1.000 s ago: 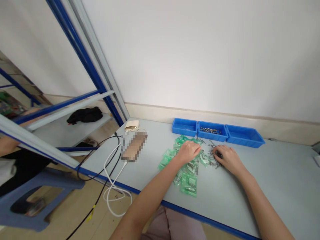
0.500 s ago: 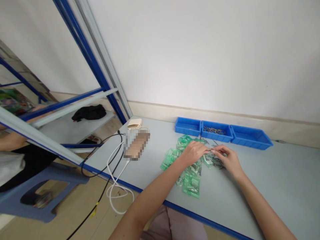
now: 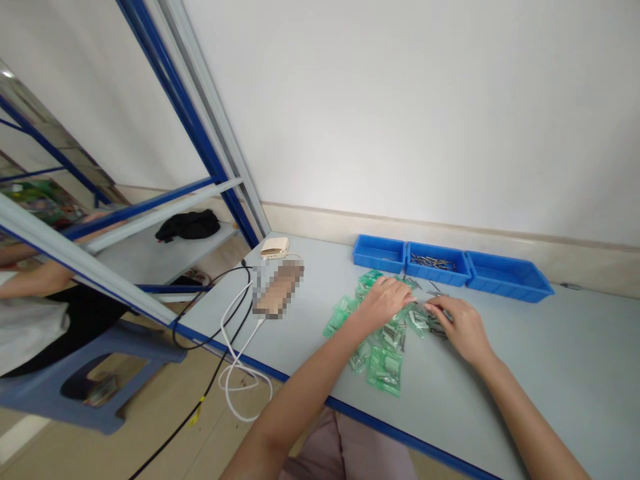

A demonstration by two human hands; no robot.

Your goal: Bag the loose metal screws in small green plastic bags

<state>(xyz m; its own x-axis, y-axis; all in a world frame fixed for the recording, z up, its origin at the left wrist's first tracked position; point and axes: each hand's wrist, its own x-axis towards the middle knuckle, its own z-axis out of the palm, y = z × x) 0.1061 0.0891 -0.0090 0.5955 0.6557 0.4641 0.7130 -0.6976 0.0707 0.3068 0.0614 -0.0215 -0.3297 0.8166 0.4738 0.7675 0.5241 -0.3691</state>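
My left hand is over a heap of small green-and-clear plastic bags holding metal screws and pale pieces. Its fingers are pressed together, and whatever is between them is too small to make out. To its right, my right hand bends over a small pile of loose dark screws, partly hidden beneath it. Thumb and forefinger come together at the tips; what they pinch, if anything, is unclear. A few more screws lie just beyond the fingertips.
Three blue bins stand along the wall: a left bin, a middle bin with screws, and a long right bin. A blurred-out device, a cream-coloured box and cables lie at left. Another person sits beyond the frame.
My hands have drawn apart from where their fingertips met over a thin piece. The right hand has lowered slightly toward the loose screws. The view has shifted a little.
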